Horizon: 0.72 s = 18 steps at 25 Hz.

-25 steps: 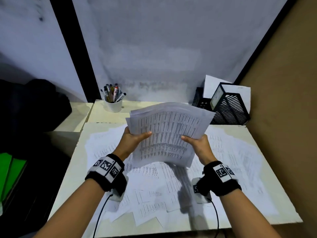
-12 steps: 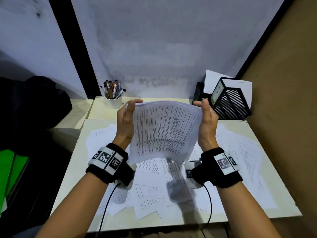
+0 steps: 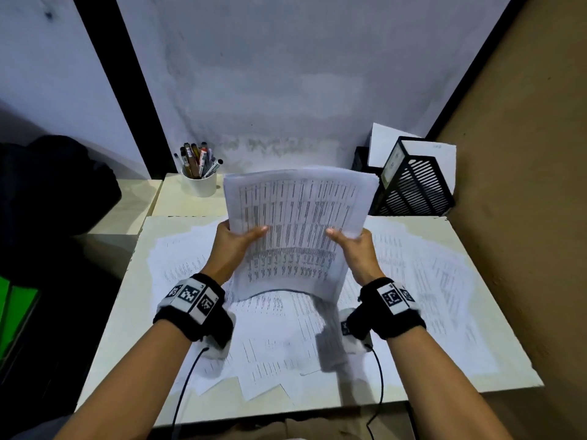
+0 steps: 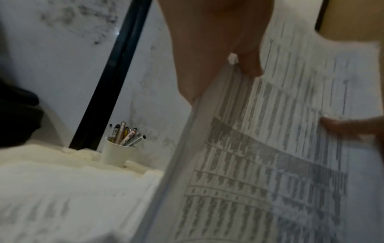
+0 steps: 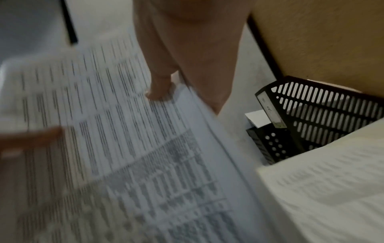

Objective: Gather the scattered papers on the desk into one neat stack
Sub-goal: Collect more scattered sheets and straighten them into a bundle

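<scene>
gripping the paper stack (image 3: 295, 230) at frame centre, left hand (image 3: 233, 246) and right hand (image 3: 355, 252) pinch its side edges; loose sheets (image 3: 279, 338) lie beneath on the desk (image 3: 127, 296)

A bundle of papers (image 3: 295, 230) is held above the middle of the desk (image 3: 127, 281), left hand (image 3: 233, 249) at its left edge, right hand (image 3: 357, 252) at its right. Loose sheets (image 3: 422, 281) lie across the desk. A pen cup (image 3: 199, 182) stands at the back left, a file rack (image 3: 413, 182) in the back right corner.
</scene>
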### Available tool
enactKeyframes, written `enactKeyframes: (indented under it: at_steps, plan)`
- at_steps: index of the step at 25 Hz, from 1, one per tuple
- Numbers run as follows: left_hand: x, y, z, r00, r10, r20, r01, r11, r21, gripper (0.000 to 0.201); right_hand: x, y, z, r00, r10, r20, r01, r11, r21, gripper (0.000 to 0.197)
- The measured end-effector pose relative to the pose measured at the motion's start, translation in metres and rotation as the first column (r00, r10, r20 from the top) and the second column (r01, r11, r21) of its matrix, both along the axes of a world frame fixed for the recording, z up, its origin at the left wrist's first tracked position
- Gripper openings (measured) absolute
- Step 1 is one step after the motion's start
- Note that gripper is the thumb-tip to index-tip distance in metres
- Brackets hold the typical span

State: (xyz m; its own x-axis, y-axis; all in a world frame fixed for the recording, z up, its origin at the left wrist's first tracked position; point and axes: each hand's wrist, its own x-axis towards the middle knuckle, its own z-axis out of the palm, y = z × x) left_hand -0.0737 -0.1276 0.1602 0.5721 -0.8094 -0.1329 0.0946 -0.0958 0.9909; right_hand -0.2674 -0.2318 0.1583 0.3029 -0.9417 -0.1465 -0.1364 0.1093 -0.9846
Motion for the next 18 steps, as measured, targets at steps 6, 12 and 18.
enactKeyframes:
  at_steps: [6, 12, 18]
  plan:
    - [0.003, 0.007, -0.032, 0.993, -0.107, -0.041, 0.111, 0.989, 0.098, 0.038, -0.003, -0.001, -0.024, 0.996, 0.080, -0.049, -0.075, 0.992, 0.099, 0.022]
    - [-0.012, -0.001, -0.043, 0.939, -0.267, 0.215, 0.206, 0.942, 0.265, 0.021, -0.033, -0.038, -0.008, 0.995, 0.089, 0.043, -0.091, 0.994, 0.063, 0.038]
    - [-0.022, 0.009, -0.083, 0.969, -0.050, 0.243, -0.069, 0.886, 0.458, 0.028, -0.193, -0.081, -0.104, 0.744, -0.289, -0.602, 0.453, 0.881, 0.138, 0.060]
